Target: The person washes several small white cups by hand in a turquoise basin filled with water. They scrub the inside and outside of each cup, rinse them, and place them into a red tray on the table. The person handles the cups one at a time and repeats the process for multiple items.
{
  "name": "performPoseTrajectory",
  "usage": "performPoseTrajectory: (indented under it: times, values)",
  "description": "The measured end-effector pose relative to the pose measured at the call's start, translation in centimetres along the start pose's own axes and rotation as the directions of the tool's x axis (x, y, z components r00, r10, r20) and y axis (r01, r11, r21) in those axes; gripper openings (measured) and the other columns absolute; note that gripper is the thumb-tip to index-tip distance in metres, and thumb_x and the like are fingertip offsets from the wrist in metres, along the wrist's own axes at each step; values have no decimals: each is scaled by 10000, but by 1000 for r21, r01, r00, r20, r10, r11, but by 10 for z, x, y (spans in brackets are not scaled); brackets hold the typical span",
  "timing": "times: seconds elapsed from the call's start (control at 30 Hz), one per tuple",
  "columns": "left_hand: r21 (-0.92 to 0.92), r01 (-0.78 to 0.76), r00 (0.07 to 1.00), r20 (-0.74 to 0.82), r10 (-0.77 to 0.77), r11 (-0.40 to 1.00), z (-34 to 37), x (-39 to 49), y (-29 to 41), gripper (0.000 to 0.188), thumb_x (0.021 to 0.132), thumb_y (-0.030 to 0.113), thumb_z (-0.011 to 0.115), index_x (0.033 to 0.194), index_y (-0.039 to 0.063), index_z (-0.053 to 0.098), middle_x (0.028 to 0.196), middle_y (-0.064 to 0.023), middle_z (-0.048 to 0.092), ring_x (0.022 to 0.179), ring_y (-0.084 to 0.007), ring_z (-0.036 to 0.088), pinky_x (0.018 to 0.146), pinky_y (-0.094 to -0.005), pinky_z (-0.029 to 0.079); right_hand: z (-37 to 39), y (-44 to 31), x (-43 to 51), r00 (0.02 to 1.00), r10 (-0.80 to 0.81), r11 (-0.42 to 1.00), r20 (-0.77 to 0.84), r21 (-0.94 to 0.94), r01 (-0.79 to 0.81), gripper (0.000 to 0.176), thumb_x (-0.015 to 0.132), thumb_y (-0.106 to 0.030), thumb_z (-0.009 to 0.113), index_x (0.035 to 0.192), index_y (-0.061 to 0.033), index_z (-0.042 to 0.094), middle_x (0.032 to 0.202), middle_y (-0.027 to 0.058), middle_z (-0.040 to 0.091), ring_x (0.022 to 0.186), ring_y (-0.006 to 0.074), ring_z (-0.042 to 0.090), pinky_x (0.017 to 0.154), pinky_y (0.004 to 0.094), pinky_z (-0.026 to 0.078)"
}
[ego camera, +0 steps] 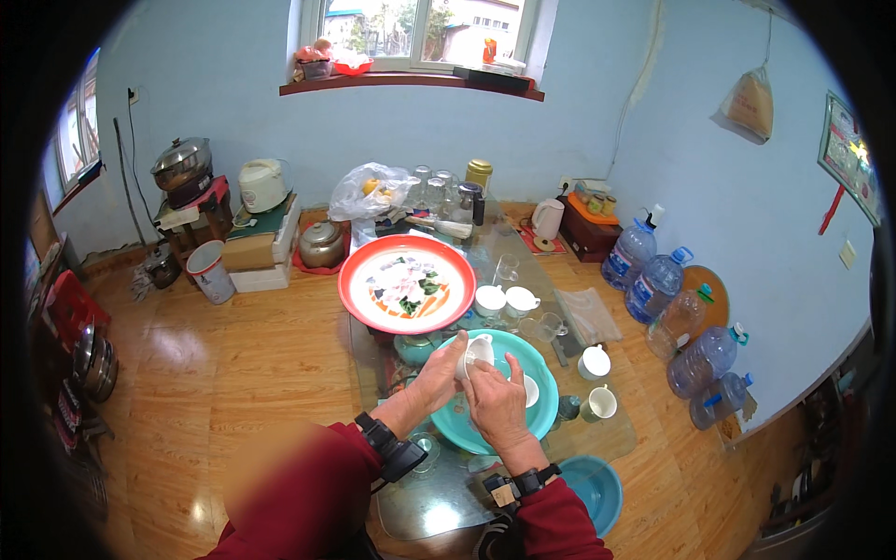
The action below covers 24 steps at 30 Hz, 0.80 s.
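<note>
Over a turquoise plastic basin (549, 378), my left hand (435, 378) grips a small white cup (481, 348) with its handle pointing up and away. The fingers of my right hand (497, 402) press against the cup at its mouth, partly hiding it; one finger sticks out. A second white cup (532, 392) lies in the basin, partly behind my right hand. Just beyond is a large red-rimmed enamel tray (353, 308) with a floral pattern. Two white cups (490, 299) (521, 299) stand to its right, near clear glass cups (551, 325).
The glass-topped table (427, 514) also bears a white mug (594, 362), a cream mug (599, 404), a teal teapot (418, 348) and a glass dish (424, 453) close to my left forearm. A blue basin (595, 493) sits low at the right. Several large water bottles (654, 287) line the wall.
</note>
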<state>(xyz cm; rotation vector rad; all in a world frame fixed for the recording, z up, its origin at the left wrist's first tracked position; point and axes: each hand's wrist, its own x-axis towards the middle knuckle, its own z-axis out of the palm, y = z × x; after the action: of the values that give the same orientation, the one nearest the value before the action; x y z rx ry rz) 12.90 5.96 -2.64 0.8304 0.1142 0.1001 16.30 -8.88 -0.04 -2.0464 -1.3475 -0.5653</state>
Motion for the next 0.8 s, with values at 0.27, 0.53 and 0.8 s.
performPoseTrajectory:
  times: [0.27,0.53,0.8]
  values:
    - [48,-29,999,-30,30,998,3,2,-7,652,1024,565,493,1349,1,516,1230,-116,634,1134,-199,622,980,-367,532,11,-3,0,997,72,997,-21,-8,-72,339,928,-101,598,1249,10,613,1229,180,672,1240,285,593,1095,542,355]
    - [-31,86,995,-52,-87,996,-3,1,7,670,1006,601,491,1335,20,551,1251,-120,646,1126,-224,653,935,-395,566,1,5,-2,999,45,970,-5,240,-43,196,899,-119,684,1090,-74,693,1077,120,733,1071,273,686,1063,492,418]
    - [-72,126,992,-11,-127,989,2,0,14,692,992,663,450,1328,69,567,1255,-106,653,1132,-222,658,899,-416,584,-18,15,0,994,-75,996,-80,40,78,323,780,-250,815,1040,-99,698,1005,71,723,1083,267,665,1043,517,407]
